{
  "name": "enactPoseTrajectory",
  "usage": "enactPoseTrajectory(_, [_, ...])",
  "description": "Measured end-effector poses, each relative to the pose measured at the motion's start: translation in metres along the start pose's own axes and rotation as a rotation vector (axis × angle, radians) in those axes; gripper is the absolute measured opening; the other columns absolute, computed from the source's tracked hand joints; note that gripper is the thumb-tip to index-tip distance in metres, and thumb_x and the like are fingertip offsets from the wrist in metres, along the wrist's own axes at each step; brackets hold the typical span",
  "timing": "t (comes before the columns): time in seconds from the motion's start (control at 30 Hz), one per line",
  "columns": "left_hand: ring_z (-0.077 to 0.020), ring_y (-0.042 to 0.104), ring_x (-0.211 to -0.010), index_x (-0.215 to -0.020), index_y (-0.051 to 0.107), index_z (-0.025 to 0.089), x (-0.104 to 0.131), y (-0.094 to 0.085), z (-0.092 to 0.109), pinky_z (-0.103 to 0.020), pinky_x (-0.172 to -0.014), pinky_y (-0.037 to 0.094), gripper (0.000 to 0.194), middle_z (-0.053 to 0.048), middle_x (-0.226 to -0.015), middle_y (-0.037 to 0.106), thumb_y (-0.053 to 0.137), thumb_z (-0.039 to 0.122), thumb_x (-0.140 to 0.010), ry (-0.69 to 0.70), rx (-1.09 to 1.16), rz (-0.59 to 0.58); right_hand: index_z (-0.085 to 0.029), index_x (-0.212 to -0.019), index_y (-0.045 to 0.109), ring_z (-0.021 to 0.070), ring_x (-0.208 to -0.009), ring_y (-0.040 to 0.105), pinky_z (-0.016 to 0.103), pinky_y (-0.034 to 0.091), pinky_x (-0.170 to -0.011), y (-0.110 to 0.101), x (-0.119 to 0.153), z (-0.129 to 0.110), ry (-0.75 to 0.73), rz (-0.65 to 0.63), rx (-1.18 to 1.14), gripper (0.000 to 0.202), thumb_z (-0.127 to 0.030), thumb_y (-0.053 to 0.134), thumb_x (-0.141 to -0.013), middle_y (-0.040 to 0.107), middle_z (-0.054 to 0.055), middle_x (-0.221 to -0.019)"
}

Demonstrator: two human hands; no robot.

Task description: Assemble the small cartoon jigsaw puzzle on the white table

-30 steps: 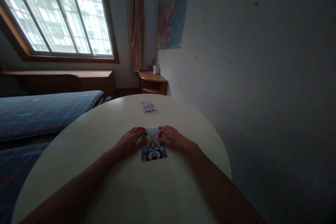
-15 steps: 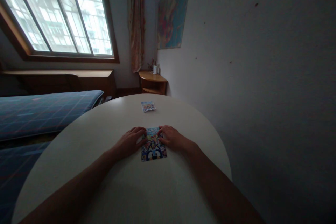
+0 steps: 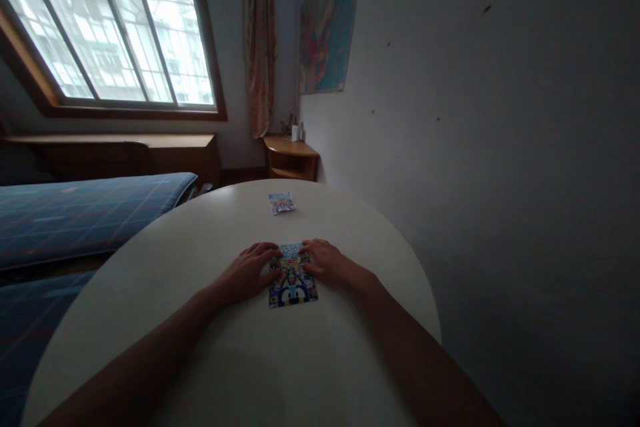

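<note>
A colourful card or thin booklet (image 3: 293, 288), printed with a blue cartoon dog's face, lies flat on the white round table (image 3: 200, 240). My left hand (image 3: 247, 272) rests at its left edge, thumb and fingertips on the print and fingers apart. On the opposite side, my right hand (image 3: 329, 263) touches the upper right edge, thumb and fingers likewise spread. Neither hand lifts it. Farther back on the table is a small printed packet (image 3: 282, 203) with a crumpled lower edge, apart from both hands.
Left of the table is a mattress in blue plaid (image 3: 100, 217). A wooden corner shelf (image 3: 290, 145) with small items stands beyond the table's far edge. The wall (image 3: 475, 213) runs close along the right, with a map-like poster (image 3: 327, 30) on it.
The left thumb has shifted slightly on the card's edge. Otherwise the hands, card and packet stay where they were.
</note>
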State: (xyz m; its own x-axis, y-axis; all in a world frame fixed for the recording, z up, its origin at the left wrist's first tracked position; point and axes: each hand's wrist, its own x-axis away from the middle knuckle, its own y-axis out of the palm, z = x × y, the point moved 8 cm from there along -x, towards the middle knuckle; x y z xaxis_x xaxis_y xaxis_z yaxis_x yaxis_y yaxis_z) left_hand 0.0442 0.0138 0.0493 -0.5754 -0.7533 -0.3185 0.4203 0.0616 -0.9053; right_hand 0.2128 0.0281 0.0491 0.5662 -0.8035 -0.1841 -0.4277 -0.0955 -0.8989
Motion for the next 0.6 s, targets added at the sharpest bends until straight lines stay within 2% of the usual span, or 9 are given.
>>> enactPoseTrajectory(0.17, [-0.0264,0.05,-0.123,-0.121,0.058,0.025,0.0,0.002,-0.001,-0.044,-0.107,0.04,0.036,-0.008,-0.135,0.054,0.053,0.044,-0.091,-0.017,-0.002,-0.011,-0.02,-0.112,0.063,0.0253,-0.129,0.048,0.043,0.034,-0.11,-0.003,0.0,-0.002,-0.005,0.016,-0.012,0.028,-0.031,0.063,-0.086,0.055,0.013,-0.137])
enactPoseTrajectory(0.3, [-0.0272,0.048,-0.126,-0.12,0.058,0.026,0.0,0.004,-0.004,-0.045,-0.107,0.04,0.035,-0.007,-0.138,0.051,0.054,0.045,-0.091,-0.034,-0.01,-0.002,-0.017,-0.104,0.066,0.0268,-0.129,0.047,0.043,0.033,-0.11,-0.007,0.0,-0.01,-0.037,0.024,0.032,0.021,-0.027,0.064,-0.085,0.057,0.014,-0.135])
enactPoseTrajectory(0.4, [-0.0263,0.046,-0.128,-0.12,0.057,0.026,0.0,0.004,-0.006,-0.045,-0.107,0.04,0.033,-0.006,-0.139,0.051,0.051,0.044,-0.093,-0.034,-0.025,0.003,-0.017,-0.098,0.068,0.0251,-0.126,0.05,0.039,0.036,-0.107,-0.01,0.002,-0.031,-0.154,0.022,0.02,0.019,-0.029,0.066,-0.084,0.06,0.014,-0.131])
enactPoseTrajectory(0.5, [-0.026,0.044,-0.13,-0.119,0.058,0.026,0.0,0.002,-0.012,-0.046,-0.108,0.039,0.03,-0.006,-0.139,0.05,0.045,0.04,-0.096,-0.078,-0.066,0.036,-0.021,-0.104,0.068,0.0211,-0.115,0.058,0.035,0.04,-0.103,-0.009,0.006,-0.058,-0.303,-0.019,-0.041,0.03,-0.037,0.071,-0.079,0.065,0.009,-0.122])
enactPoseTrajectory(0.6, [-0.0268,0.047,-0.127,-0.119,0.059,0.023,0.0,-0.001,-0.022,-0.046,-0.108,0.038,0.031,-0.008,-0.137,0.052,0.044,0.035,-0.095,-0.17,-0.118,0.082,-0.022,-0.107,0.068,0.021,-0.11,0.061,0.034,0.039,-0.103,-0.003,0.008,-0.078,-0.385,-0.05,-0.051,0.041,-0.044,0.075,-0.073,0.067,0.008,-0.118])
